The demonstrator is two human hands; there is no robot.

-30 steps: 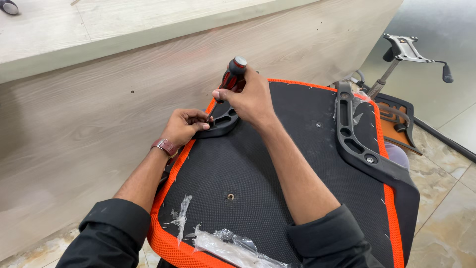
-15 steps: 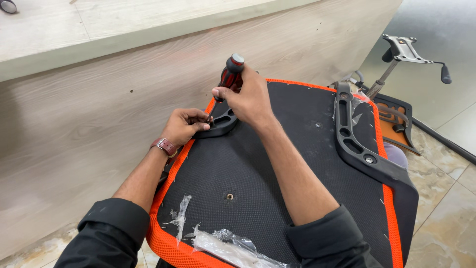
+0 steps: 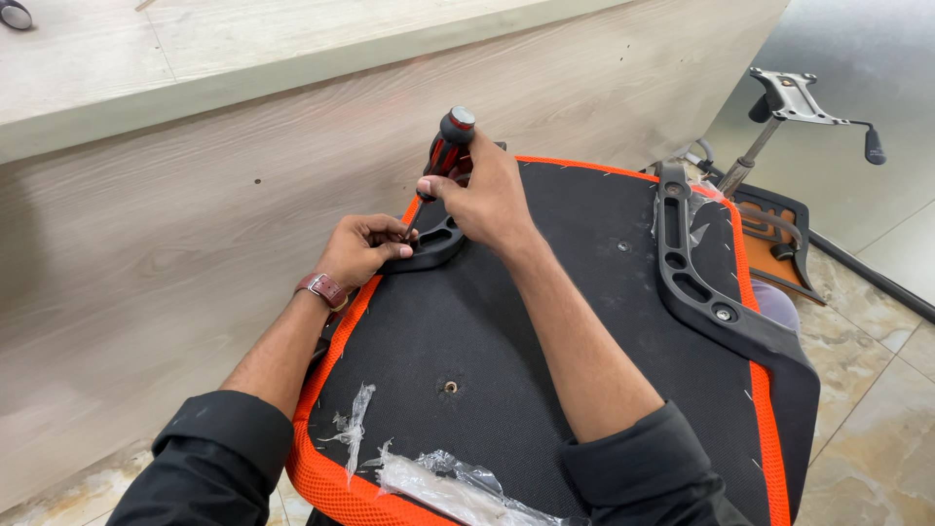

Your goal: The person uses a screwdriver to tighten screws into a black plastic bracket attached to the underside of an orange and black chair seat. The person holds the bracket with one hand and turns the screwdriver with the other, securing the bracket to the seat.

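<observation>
An upturned chair seat (image 3: 545, 331), black underneath with an orange mesh rim, lies in front of me. My right hand (image 3: 482, 195) grips a red-and-black screwdriver (image 3: 448, 146), held upright over a black armrest bracket (image 3: 433, 245) at the seat's left edge. My left hand (image 3: 358, 248) pinches that bracket and holds it against the seat. The screwdriver's tip is hidden behind my fingers. A second black armrest bracket (image 3: 696, 282) is fixed along the seat's right side.
A pale wooden counter front (image 3: 175, 244) rises close behind the seat. A chair tilt mechanism on a gas cylinder (image 3: 789, 102) stands at the right, above another orange-edged part (image 3: 774, 229). Torn clear plastic wrap (image 3: 438, 477) lies on the near seat edge. A bare screw hole (image 3: 450, 387) shows mid-seat.
My right hand has shifted slightly on the screwdriver handle, which sits at a slightly different angle. The left hand and bracket have stayed in place.
</observation>
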